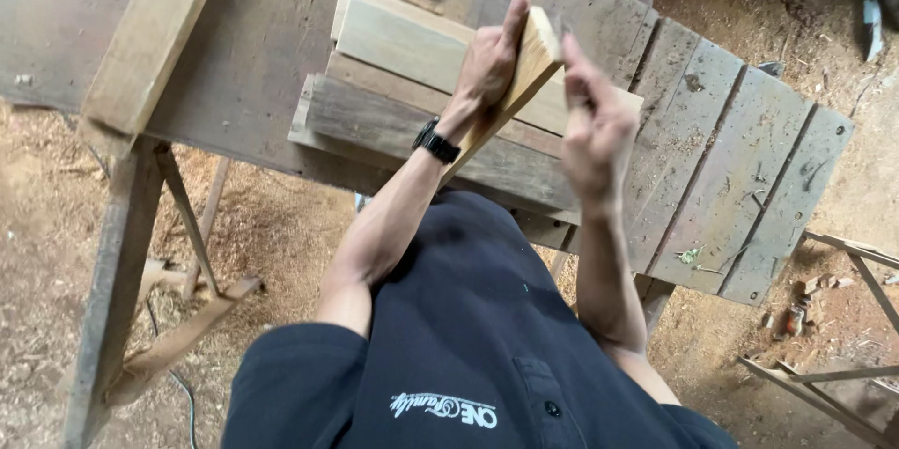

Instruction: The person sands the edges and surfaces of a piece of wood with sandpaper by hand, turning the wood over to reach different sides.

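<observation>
My left hand (pixel 489 63), with a black watch (pixel 436 141) on its wrist, grips a light-coloured strip of wood (pixel 531 63) that is tilted up on edge over the bench. My right hand (pixel 592 131) is raised just right of the strip, its fingertips at the strip's upper end and its fingers partly curled. I cannot tell if it presses on the wood. Under both hands lies a stack of weathered planks (pixel 393 121) on the workbench (pixel 730 159). My dark shirt fills the bottom of the view.
A thick pale beam (pixel 154 32) lies across the bench's left end. Wooden trestle legs (pixel 117 271) stand below on a floor covered in sawdust (pixel 272 224). A cable (pixel 178 383) runs on the ground at left. Thin wooden frames (pixel 843 374) lie at the lower right.
</observation>
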